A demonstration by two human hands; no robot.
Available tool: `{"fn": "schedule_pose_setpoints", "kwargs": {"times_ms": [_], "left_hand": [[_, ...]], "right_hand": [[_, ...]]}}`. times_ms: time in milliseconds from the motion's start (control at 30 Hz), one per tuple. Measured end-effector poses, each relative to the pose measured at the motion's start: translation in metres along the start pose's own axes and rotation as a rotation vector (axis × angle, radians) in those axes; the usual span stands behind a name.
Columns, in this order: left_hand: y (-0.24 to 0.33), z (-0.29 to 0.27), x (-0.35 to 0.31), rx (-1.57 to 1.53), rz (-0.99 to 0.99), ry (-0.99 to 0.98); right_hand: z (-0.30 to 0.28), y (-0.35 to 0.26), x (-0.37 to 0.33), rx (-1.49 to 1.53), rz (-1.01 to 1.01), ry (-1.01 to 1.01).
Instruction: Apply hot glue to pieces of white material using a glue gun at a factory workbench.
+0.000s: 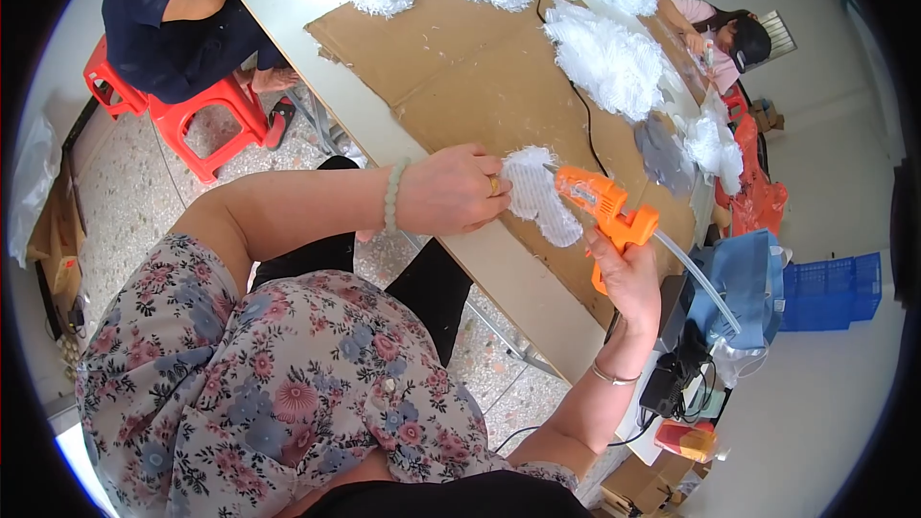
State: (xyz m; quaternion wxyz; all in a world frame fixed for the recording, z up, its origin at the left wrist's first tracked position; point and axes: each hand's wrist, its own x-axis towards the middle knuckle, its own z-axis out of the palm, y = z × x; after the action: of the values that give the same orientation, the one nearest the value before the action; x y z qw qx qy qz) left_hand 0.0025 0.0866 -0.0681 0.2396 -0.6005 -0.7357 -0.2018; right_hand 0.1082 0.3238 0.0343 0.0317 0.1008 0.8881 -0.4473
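In my right hand [628,278] is an orange hot glue gun [600,200], its fingers wrapped round the handle. A long translucent glue stick [696,273] sticks out of its back end. The nozzle points left, right by a white ribbed fabric piece [540,197] with frayed edges. My left hand [456,189] is closed at the left edge of this piece, its fingers curled and the fingertips partly hidden. Beneath the piece lies a brown cardboard sheet [451,67] on the white table [513,273].
Piles of white frayed fabric [609,62] lie at the far side. A black cord [587,125] crosses the cardboard. On the right are a blue bag [748,278], blue baskets [830,293] and black adapters [667,388]. One person sits on a red stool [206,120]; another is at far right.
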Motion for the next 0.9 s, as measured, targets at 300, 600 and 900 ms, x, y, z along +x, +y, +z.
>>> {"fn": "schedule_pose_setpoints", "kwargs": {"times_ms": [300,600,900], "left_hand": [[0.001,-0.005,-0.002,-0.061,-0.017,-0.004],[-0.034,-0.01,0.01,-0.217,-0.337,0.092],[-0.035,0.0,0.017,-0.213,-0.344,0.072]], "right_hand": [[0.03,0.006,0.016,-0.056,0.028,0.012],[0.034,0.005,0.017,-0.035,0.032,0.027],[0.034,-0.003,0.009,-0.133,-0.031,0.041]]}}
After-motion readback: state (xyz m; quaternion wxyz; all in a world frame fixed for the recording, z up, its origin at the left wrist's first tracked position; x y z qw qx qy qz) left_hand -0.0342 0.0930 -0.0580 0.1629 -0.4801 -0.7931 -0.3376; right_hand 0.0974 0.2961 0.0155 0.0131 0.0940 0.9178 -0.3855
